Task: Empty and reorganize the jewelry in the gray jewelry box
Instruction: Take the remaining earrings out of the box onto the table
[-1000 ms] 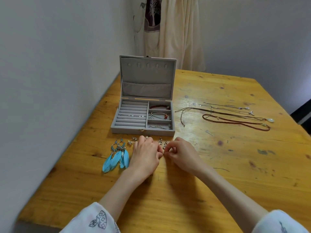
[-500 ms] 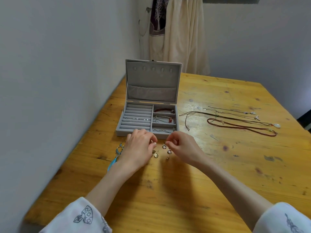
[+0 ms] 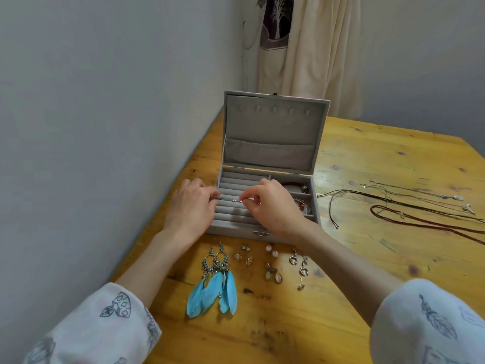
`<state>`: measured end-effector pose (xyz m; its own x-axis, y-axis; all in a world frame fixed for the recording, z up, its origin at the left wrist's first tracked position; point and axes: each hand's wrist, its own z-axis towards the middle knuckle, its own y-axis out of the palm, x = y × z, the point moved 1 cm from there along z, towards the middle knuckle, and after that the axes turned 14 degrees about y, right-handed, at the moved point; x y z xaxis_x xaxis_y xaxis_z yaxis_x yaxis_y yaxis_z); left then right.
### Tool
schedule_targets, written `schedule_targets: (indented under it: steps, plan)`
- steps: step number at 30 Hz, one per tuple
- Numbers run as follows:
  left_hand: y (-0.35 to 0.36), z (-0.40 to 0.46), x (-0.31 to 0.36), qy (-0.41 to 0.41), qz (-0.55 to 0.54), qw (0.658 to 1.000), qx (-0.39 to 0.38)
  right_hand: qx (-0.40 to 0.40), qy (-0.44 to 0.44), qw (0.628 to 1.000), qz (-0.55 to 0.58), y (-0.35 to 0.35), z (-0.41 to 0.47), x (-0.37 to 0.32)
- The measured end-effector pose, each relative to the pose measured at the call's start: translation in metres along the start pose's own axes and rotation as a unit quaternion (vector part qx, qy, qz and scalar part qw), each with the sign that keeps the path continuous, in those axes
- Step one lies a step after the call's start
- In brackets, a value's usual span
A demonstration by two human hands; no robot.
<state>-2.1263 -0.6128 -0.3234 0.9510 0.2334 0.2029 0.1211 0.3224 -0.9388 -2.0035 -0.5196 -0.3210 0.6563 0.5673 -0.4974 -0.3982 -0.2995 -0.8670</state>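
Observation:
The gray jewelry box [image 3: 275, 127] stands open on the wooden table [image 3: 367, 258], its lid upright. My left hand [image 3: 191, 208] is at the box's left edge over the ring rolls and pinches a small silver piece [image 3: 216, 197]. My right hand [image 3: 273, 206] is over the middle of the rolls and pinches another small silver piece [image 3: 238, 200]. Bracelets [image 3: 301, 190] lie in the right compartments, partly hidden by my right hand. In front of the box lie blue feather earrings [image 3: 215, 282] and several small earrings [image 3: 273, 269].
Cord necklaces and thin chains [image 3: 420, 208] are spread on the table to the right of the box. A gray wall [image 3: 105, 127] runs close along the table's left edge. A pale curtain [image 3: 309, 48] hangs behind the box.
Both hands have moved from the small earrings in front of the box up into the box, over the ring rolls. The view has come closer and tilted down.

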Motion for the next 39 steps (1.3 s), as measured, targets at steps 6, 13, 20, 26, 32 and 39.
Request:
schedule_targets:
  steps: [6, 13, 20, 26, 32, 39]
  plan:
    - [0.008, 0.006, -0.006, 0.003, -0.005, 1.000, 0.004, -0.016, -0.010, 0.999, -0.028, 0.016, 0.021, -0.012]
    - [0.010, 0.007, -0.011, -0.008, -0.042, 0.999, 0.013, -0.027, -0.016, 0.999, -0.032, 0.020, 0.027, -0.016]
    - [0.007, 0.014, -0.012, -0.041, -0.080, 0.996, -0.022, -0.049, 0.028, 0.998, -0.018, 0.023, 0.034, -0.019]
    - [0.004, 0.023, -0.012, -0.039, -0.063, 0.994, -0.081, -0.068, 0.020, 0.996, -0.046, 0.021, 0.039, -0.021]
    - [0.001, 0.028, -0.011, -0.025, -0.040, 0.992, -0.113, -0.080, 0.016, 0.996, -0.047, 0.021, 0.041, -0.021]
    - [-0.001, 0.033, -0.010, -0.001, 0.005, 0.988, -0.153, -0.093, 0.003, 0.993, -0.068, 0.017, 0.043, -0.024]
